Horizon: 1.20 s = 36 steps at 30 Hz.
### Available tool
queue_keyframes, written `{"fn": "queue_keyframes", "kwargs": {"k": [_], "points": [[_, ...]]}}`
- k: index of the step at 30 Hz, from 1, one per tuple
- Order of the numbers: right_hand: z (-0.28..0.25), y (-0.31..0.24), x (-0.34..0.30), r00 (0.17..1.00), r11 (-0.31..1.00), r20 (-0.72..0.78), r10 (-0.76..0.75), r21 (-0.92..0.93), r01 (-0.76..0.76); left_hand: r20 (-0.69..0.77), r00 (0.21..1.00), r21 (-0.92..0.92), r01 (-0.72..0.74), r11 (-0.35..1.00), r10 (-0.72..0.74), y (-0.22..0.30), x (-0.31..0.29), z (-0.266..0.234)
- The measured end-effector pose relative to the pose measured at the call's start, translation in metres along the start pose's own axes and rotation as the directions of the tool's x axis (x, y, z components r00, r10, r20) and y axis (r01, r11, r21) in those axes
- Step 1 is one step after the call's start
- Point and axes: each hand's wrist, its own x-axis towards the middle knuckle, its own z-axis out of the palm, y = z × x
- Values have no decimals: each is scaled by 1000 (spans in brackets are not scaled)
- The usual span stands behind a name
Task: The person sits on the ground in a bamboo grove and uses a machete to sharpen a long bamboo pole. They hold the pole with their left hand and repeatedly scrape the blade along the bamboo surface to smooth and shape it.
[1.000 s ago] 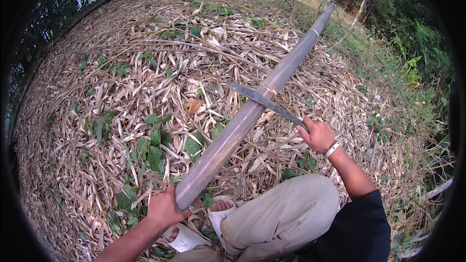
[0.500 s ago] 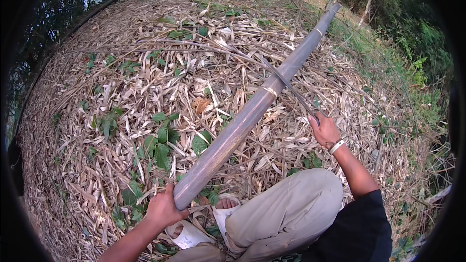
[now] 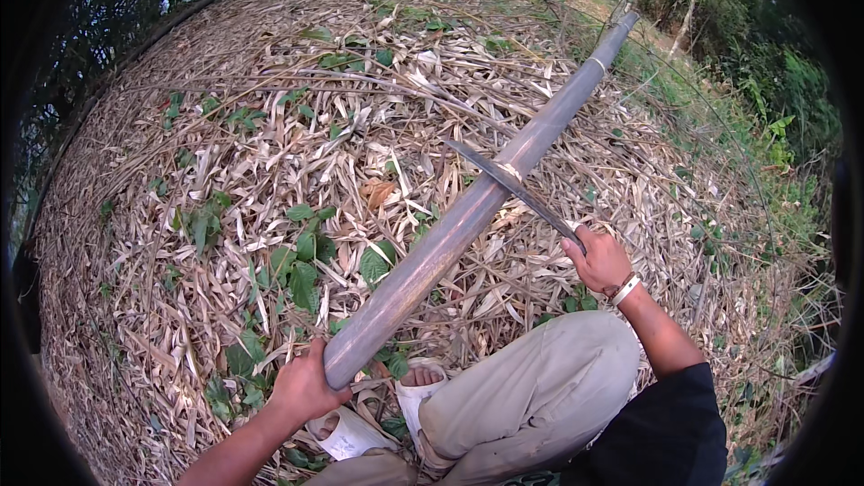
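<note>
A thick greyish-brown bamboo pole (image 3: pixel 456 241) slants from near my feet up toward the far right. My left hand (image 3: pixel 307 383) is closed around its near end. In my right hand (image 3: pixel 601 257) is the handle of a long dark knife (image 3: pixel 525 194). The blade lies across the pole at a pale ring-shaped node (image 3: pixel 511 171), and its tip points to the upper left. Another pale node (image 3: pixel 598 64) shows farther along the pole.
Dry fallen bamboo leaves (image 3: pixel 207 279) cover the ground, with green broad-leaved plants (image 3: pixel 304 261) among them. Thin dry stems (image 3: pixel 396 87) lie beyond the blade. My sandals (image 3: pixel 353 437) and bent knee (image 3: pixel 576 342) are close to the pole's near end. Shrubs (image 3: pixel 801 99) border the right.
My right hand has drawn the knife nearer along the pole, so the blade moved from beyond the middle node onto it. The left hand keeps its hold, and the pole hardly shifted.
</note>
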Motion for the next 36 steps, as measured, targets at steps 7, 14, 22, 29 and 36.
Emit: {"fn": "queue_keyframes", "kwargs": {"k": [7,14,22,29,36], "points": [[-18,16,19,999,999,-24,23,40,-22,-184,981,128,-36,991,60,6,-11,32],[-10,-22,-9,959,952,101,-266,-128,278,-292,948,193,-74,978,129,-1,-14,40],[9,47,23,924,939,-186,333,157,-307,-324,933,200,-96,975,158,2,-11,34],[-6,-20,-25,942,932,109,-318,-147,332,-328,934,68,-124,990,139,-3,-16,33],[-14,48,36,952,954,-79,296,80,-290,-248,965,-85,-104,991,80,7,-18,14]]}}
